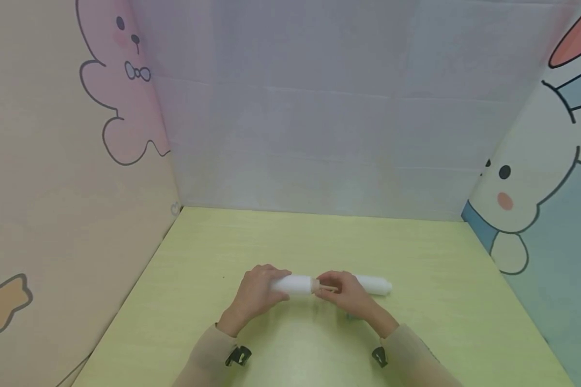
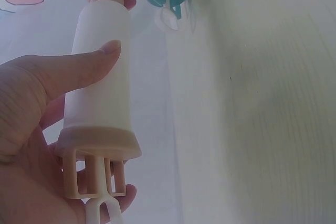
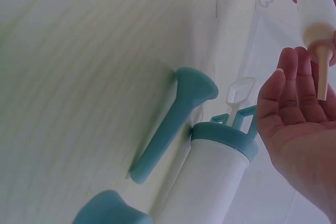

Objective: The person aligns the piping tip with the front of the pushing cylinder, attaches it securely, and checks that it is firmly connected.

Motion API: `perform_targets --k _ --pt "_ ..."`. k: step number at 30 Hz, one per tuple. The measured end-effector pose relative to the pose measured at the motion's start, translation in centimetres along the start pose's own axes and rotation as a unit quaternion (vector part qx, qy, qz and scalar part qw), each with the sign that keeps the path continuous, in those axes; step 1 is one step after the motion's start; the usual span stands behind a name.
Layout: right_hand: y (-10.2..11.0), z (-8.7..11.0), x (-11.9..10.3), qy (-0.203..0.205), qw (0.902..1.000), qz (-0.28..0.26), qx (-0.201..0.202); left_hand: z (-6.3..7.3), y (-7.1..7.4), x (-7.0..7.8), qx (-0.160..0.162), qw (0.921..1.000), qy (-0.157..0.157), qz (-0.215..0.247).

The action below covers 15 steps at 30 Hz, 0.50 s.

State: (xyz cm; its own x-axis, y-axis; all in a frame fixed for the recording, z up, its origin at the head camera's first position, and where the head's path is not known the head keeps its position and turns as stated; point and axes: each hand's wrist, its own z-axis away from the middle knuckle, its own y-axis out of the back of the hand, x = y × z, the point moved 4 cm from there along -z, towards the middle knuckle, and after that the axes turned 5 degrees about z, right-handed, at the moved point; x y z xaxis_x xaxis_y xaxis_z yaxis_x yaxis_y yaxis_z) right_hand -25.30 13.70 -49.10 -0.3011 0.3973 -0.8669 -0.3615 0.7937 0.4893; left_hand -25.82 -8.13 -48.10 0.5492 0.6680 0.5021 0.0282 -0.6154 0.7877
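Note:
My left hand (image 1: pixel 259 290) grips the barrel of a white plunger syringe (image 1: pixel 295 285) held sideways, its thumb lying along the barrel in the left wrist view. A beige collar (image 2: pixel 97 142) with open struts and a white plunger handle (image 2: pixel 102 208) show at its near end there. At the other end is a beige nozzle (image 3: pixel 322 72), long and thin. My right hand (image 1: pixel 352 294) pinches around the base of this nozzle, whose tip points over the palm in the right wrist view.
A second white syringe (image 3: pixel 202 182) with a teal collar lies on the yellow-green table (image 1: pixel 213 236), beyond my right hand. Beside it lie a teal nozzle (image 3: pixel 163 129) and another teal piece (image 3: pixel 107 211), partly cut off. Walls with cartoon animals (image 1: pixel 528 183) enclose the table.

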Motion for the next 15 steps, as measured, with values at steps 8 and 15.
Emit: perform_targets --k 8,15 --pt "-0.3 -0.4 1.9 -0.008 0.9998 0.016 0.012 0.0 -0.1 0.0 0.001 1.0000 -0.001 -0.004" --pt "-0.3 -0.3 1.6 0.001 0.9991 0.040 0.013 0.0 -0.2 0.0 0.004 1.0000 -0.006 -0.006"
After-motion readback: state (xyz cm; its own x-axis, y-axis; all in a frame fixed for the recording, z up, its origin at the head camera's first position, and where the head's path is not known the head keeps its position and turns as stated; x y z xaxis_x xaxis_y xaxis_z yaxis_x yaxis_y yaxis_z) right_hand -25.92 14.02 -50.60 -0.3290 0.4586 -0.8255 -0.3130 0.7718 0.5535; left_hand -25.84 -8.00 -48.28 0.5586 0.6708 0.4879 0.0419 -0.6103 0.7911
